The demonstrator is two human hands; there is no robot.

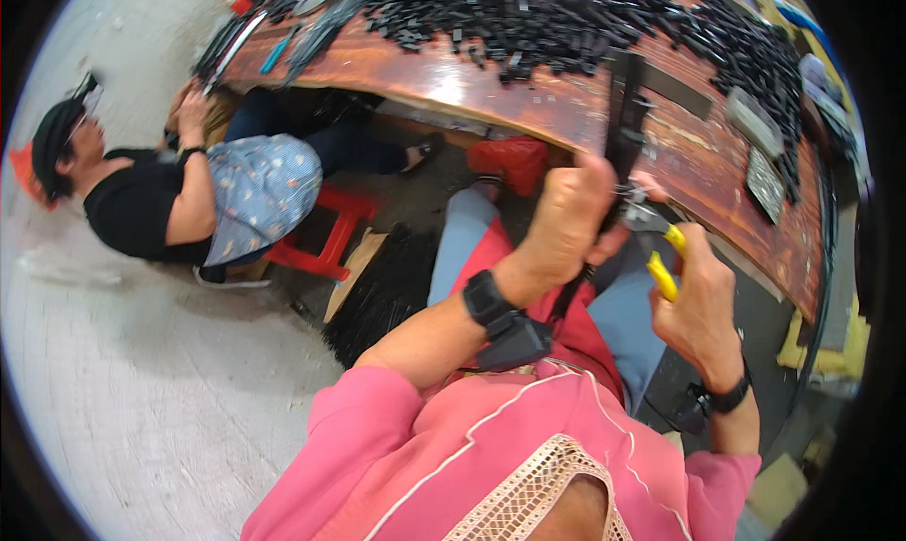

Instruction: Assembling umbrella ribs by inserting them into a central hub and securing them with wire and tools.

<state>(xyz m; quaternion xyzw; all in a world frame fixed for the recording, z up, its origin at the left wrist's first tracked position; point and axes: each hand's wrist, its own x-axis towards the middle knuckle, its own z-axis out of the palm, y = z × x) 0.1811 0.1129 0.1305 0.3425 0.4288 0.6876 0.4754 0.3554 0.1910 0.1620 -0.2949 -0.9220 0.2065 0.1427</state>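
The yellow-handled pliers (665, 253) sit in the right hand (703, 310), whose fingers are wrapped tight around the handles, just off the near edge of the wooden table (453, 74). The tool's metal nose points up and left toward a small part pinched in the left hand (566, 222), which is curled into a fist against the table's edge; the part itself is too hidden to make out. A dark upright bar (625, 116) rises from the table's edge right above that fist. Farther back on the table lies a wide heap of small black pieces (566, 17). Off the table's left end, another person (179, 196) in a black top and blue patterned apron leans from a red stool (326, 229).
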